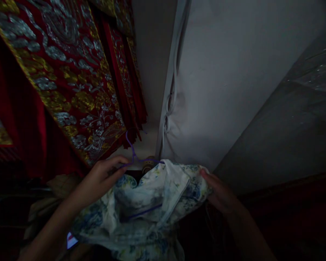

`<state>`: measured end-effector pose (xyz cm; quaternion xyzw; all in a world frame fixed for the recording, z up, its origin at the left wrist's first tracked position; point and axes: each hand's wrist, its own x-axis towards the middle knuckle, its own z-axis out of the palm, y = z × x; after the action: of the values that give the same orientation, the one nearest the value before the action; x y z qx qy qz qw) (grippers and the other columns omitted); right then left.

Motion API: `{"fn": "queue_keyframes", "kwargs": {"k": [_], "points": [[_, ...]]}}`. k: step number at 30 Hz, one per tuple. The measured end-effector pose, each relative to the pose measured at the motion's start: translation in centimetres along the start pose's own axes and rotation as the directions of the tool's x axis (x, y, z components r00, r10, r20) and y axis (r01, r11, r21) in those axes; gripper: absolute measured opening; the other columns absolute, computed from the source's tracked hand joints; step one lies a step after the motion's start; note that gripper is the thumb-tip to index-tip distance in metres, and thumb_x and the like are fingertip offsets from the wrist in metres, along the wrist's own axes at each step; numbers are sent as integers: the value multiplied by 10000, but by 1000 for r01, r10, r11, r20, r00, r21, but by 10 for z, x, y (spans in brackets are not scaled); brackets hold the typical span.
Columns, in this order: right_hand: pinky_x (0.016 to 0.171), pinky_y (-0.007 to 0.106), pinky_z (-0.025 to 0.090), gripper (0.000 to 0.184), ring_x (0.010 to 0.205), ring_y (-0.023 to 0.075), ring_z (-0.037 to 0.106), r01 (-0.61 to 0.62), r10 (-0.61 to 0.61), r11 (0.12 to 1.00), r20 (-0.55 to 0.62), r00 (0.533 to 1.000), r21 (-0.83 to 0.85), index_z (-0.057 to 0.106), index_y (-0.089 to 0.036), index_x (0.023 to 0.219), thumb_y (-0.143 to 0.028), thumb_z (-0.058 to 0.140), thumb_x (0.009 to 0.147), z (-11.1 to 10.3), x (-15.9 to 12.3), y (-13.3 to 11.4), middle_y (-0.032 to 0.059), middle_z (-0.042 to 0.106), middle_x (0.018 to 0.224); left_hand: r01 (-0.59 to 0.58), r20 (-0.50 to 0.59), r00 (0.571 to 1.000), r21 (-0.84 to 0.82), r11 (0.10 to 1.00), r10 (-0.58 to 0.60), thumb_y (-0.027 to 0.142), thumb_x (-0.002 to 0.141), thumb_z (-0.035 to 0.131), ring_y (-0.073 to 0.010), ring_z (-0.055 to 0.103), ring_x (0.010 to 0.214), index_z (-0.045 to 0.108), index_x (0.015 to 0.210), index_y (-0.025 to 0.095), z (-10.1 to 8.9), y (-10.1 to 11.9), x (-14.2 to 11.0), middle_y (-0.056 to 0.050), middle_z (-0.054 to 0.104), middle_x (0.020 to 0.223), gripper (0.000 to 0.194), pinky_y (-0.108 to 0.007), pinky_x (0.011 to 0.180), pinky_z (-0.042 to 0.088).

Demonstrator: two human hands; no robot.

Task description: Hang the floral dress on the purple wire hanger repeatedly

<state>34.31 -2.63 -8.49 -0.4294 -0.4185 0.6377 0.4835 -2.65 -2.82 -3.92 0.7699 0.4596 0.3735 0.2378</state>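
A thin purple clothes hanger (134, 156) has its hook pointing up and away from me. My left hand (105, 175) is closed around the left arm of the hanger, by the garment's neck opening. From the hanger droops a white collared shirt (152, 192) with a blue and yellow floral print. The hanger's right arm runs in under the collar, and its lower bar shows through the open neck. On the right, my right hand (220, 192) pinches the shirt's shoulder edge, with the thumb side partly dark.
Red hangings (78, 72) embroidered in gold and silver fill the upper left. A white cable (175, 69) runs down the corner of a pale wall (220, 83). Plastic sheeting (301, 108) is at the right. A small lit screen (71, 240) glows at lower left.
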Motion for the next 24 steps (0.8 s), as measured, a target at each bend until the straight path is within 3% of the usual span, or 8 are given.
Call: {"fn": "queue_keyframes", "kwargs": {"k": [3,5,8,13,15,18,21,24], "points": [[921,477,594,400,1044,326,739,92,-86,993,-93,992,69,722,-216,931,-593,741,799,3,15,-7,98,795,927,-24,-224,974,35,999,31,378,945,610,-235,703,989,669,1185,272,6,-3,2,-56,723,1186,269,-314,804,570],[930,486,597,372,1072,337,730,155,-140,984,-150,979,93,713,-214,945,-555,748,802,0,23,-20,103,796,951,-117,-367,920,83,990,139,316,952,600,-249,657,1127,668,1168,273,10,-1,-2,-64,679,1268,231,-359,939,536],[919,469,612,282,1067,336,733,226,-189,966,-252,949,125,711,-215,923,-424,801,757,0,33,-49,91,798,956,-225,-481,834,154,962,272,229,942,598,-234,654,1066,682,1053,270,20,3,-10,-47,692,1112,145,-360,957,511],[875,420,632,216,995,304,757,366,-307,914,-292,906,175,716,-203,912,-238,772,706,20,52,-98,59,800,908,-131,-330,934,34,991,135,276,971,560,-206,671,898,633,1141,252,54,-2,0,-40,695,966,186,-310,793,533],[859,408,636,221,959,296,764,415,-343,886,-309,887,206,723,-187,919,-214,744,700,22,56,-108,62,797,888,-89,-328,942,-25,996,76,320,969,561,-212,673,916,607,1166,224,74,-8,11,-53,696,975,224,-329,824,530],[826,402,641,224,898,293,772,429,-321,866,-371,871,258,733,-177,920,-212,713,700,11,55,-100,68,792,844,-30,-411,912,-124,992,-24,381,906,654,-227,675,934,577,1141,193,107,-14,30,-71,697,1007,312,-355,850,528],[810,411,643,203,862,294,774,390,-268,875,-385,883,287,742,-185,911,-232,722,715,-8,45,-67,63,781,787,43,-456,871,-296,954,-181,428,828,741,-250,684,937,595,1057,178,140,-11,47,-83,713,991,369,-370,853,535],[824,430,638,180,878,299,769,381,-256,880,-391,884,285,742,-196,887,-276,738,726,-16,38,-34,56,766,748,23,-519,803,-462,887,-291,442,847,700,-266,676,1022,650,969,167,163,-2,60,-94,727,997,305,-377,937,511]]}}
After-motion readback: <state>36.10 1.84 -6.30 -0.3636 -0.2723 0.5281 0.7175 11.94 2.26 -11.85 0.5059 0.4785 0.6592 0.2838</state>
